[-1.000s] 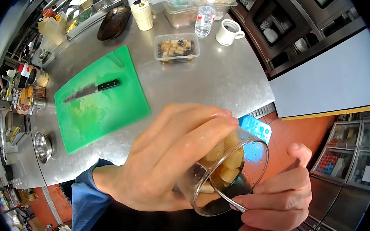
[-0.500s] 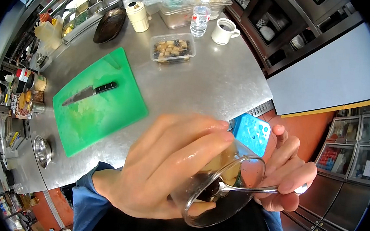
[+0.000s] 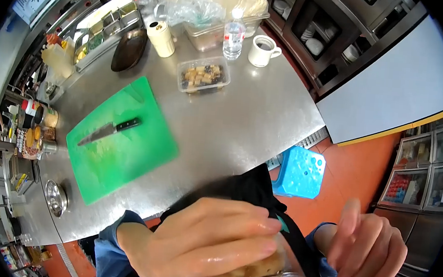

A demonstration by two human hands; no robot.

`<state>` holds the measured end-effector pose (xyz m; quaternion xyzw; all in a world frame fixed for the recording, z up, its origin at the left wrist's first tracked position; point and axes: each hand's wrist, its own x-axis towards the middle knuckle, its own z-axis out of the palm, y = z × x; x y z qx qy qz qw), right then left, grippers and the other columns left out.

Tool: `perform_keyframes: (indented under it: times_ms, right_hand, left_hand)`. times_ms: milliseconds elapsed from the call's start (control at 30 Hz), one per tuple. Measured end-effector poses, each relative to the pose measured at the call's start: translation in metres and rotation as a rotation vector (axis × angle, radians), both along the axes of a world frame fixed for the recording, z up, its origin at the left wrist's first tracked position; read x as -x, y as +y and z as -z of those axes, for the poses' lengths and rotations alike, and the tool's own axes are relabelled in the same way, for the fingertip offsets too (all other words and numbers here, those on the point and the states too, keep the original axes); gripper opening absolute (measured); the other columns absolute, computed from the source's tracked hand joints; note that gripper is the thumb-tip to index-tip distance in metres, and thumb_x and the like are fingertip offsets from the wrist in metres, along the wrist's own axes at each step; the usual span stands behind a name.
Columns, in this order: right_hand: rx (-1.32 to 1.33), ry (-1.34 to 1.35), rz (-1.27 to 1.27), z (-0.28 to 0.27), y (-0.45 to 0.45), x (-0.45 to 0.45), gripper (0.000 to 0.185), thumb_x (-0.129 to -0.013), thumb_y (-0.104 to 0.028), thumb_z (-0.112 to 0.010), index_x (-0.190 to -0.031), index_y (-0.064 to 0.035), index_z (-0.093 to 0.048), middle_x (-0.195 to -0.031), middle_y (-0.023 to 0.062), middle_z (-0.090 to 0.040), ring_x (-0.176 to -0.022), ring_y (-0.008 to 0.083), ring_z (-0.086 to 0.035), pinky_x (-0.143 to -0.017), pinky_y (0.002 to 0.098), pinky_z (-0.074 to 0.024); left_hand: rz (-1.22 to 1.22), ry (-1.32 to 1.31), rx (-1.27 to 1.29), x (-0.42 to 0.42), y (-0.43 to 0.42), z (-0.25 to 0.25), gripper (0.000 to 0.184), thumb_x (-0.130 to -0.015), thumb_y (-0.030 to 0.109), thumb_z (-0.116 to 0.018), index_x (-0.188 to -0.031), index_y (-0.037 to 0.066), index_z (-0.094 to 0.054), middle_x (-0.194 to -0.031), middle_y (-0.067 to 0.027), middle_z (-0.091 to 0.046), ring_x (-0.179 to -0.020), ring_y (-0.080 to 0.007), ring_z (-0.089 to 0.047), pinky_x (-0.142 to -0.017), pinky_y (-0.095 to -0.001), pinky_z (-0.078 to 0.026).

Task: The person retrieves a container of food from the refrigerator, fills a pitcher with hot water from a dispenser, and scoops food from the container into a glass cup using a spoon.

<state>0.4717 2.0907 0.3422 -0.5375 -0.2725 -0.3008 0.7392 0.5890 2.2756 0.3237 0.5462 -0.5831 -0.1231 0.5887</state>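
My left hand [image 3: 208, 244] is wrapped round a clear drinking glass [image 3: 294, 269], tilted with its mouth toward me. Pale chunks and something dark lie inside the glass. At the right, my right hand [image 3: 368, 254] is closed with its fingers curled, just apart from the glass. A sliver of the metal spoon shows below its fingers at the bottom edge; the rest is out of view. Ahead on the steel table [image 3: 222, 133], a knife [image 3: 108, 131] with a black handle lies on a green cutting board [image 3: 121, 151].
A plastic tub of diced pieces [image 3: 203, 75] stands beyond the board, near a water bottle [image 3: 233, 38], a white mug [image 3: 263, 51] and a cream jug [image 3: 160, 39]. A steel bowl [image 3: 55, 198] sits at left. On the floor stands a blue stool [image 3: 299, 173].
Both hands and the glass now appear lower in view. My right hand has moved away from the glass, drawing the spoon out of it. The view has shifted slightly.
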Motion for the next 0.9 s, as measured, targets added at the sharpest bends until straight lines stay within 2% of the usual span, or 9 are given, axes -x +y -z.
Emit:
perform_keyframes:
  times_ms: [67,133,200,267,333,500,633,767,900]
  right_hand:
    - [0.037,-0.083,-0.149,-0.003,-0.007,-0.008,0.024,-0.086,-0.028,-0.068,-0.084,-0.0044,-0.063,-0.073,0.0055,-0.064,-0.069,0.0162,-0.057,-0.063,0.0346,-0.051]
    - [-0.022,0.134,-0.174,-0.01,-0.008,0.002,0.019,-0.085,-0.024,-0.069,-0.078,-0.0084,-0.062,-0.064,0.0015,-0.063,-0.063,0.0129,-0.051,-0.072,0.0316,-0.0437]
    - [-0.17,0.255,-0.129,-0.008,-0.003,0.009,0.026,-0.084,-0.022,-0.071,-0.065,-0.0114,-0.057,-0.052,0.0002,-0.063,-0.043,0.0101,-0.042,-0.079,0.0336,-0.0338]
    - [-0.208,0.242,-0.048,-0.006,-0.004,0.008,0.025,-0.086,-0.022,-0.067,-0.068,-0.012,-0.054,-0.051,-0.0003,-0.06,-0.049,0.0102,-0.043,-0.076,0.0328,-0.0334]
    - [-0.236,0.229,0.03,-0.004,-0.008,0.008,0.024,-0.089,-0.023,-0.063,-0.07,-0.0126,-0.051,-0.049,-0.0008,-0.057,-0.055,0.0104,-0.043,-0.073,0.0319,-0.0331]
    - [0.593,0.124,0.793,0.006,-0.006,0.029,0.023,-0.092,-0.041,-0.055,-0.077,-0.0261,-0.044,-0.059,-0.0097,-0.047,-0.072,0.0122,-0.033,-0.072,0.0302,-0.0269]
    - [0.98,0.025,1.042,0.01,0.015,0.022,0.022,-0.089,-0.041,-0.054,-0.083,-0.0199,-0.052,-0.069,-0.0015,-0.054,-0.072,0.0184,-0.041,-0.06,0.0336,-0.0392]
    - [1.237,0.111,0.905,-0.003,0.011,0.021,0.018,-0.087,-0.033,-0.059,-0.084,-0.016,-0.058,-0.068,0.0015,-0.053,-0.072,0.0208,-0.043,-0.057,0.0347,-0.0452]
    - [1.129,0.171,0.9,0.0,0.009,0.01,0.011,-0.076,-0.017,-0.06,-0.07,-0.0087,-0.057,-0.064,0.0022,-0.053,-0.064,0.02,-0.044,-0.054,0.0341,-0.045]
  left_hand:
    - [-0.058,-0.206,0.266,-0.007,-0.016,0.025,0.046,-0.071,0.02,-0.076,-0.104,-0.005,-0.057,-0.094,-0.0187,-0.063,-0.084,-0.0314,-0.063,-0.073,-0.0358,-0.052]
    - [-0.028,-0.247,0.336,-0.013,-0.017,0.035,0.036,-0.079,0.018,-0.07,-0.103,-0.007,-0.058,-0.093,-0.0181,-0.063,-0.084,-0.0314,-0.063,-0.072,-0.0357,-0.052]
    - [-0.009,-0.144,0.224,-0.009,-0.01,0.029,0.047,-0.073,0.02,-0.075,-0.107,-0.005,-0.056,-0.097,-0.0211,-0.063,-0.089,-0.0346,-0.062,-0.073,-0.0378,-0.052]
    - [-0.047,0.029,0.037,0.004,-0.004,0.01,0.073,-0.057,0.026,-0.089,-0.114,-0.002,-0.054,-0.103,-0.0251,-0.062,-0.093,-0.0378,-0.062,-0.074,-0.0398,-0.051]
    - [-0.039,0.019,0.072,-0.003,-0.008,0.015,0.079,-0.053,0.027,-0.089,-0.115,-0.005,-0.053,-0.104,-0.0254,-0.062,-0.095,-0.0368,-0.061,-0.078,-0.0399,-0.049]
    - [-0.112,-0.142,0.02,-0.022,-0.012,0.017,0.092,-0.047,0.028,-0.091,-0.119,-0.01,-0.049,-0.111,-0.0246,-0.059,-0.099,-0.0333,-0.058,-0.082,-0.0381,-0.045]
    - [-0.136,-0.195,-0.037,-0.023,-0.014,0.018,0.09,-0.047,0.025,-0.091,-0.12,-0.007,-0.049,-0.115,-0.0227,-0.057,-0.101,-0.0325,-0.056,-0.083,-0.0393,-0.044]
    - [-0.152,-0.208,-0.072,-0.022,-0.013,0.019,0.088,-0.048,0.024,-0.09,-0.121,-0.005,-0.049,-0.115,-0.0221,-0.057,-0.101,-0.0342,-0.056,-0.085,-0.0406,-0.044]
    - [-0.183,-0.261,-0.097,-0.022,-0.011,0.02,0.086,-0.053,0.027,-0.088,-0.122,-0.006,-0.049,-0.116,-0.0219,-0.057,-0.102,-0.0351,-0.056,-0.085,-0.041,-0.044]
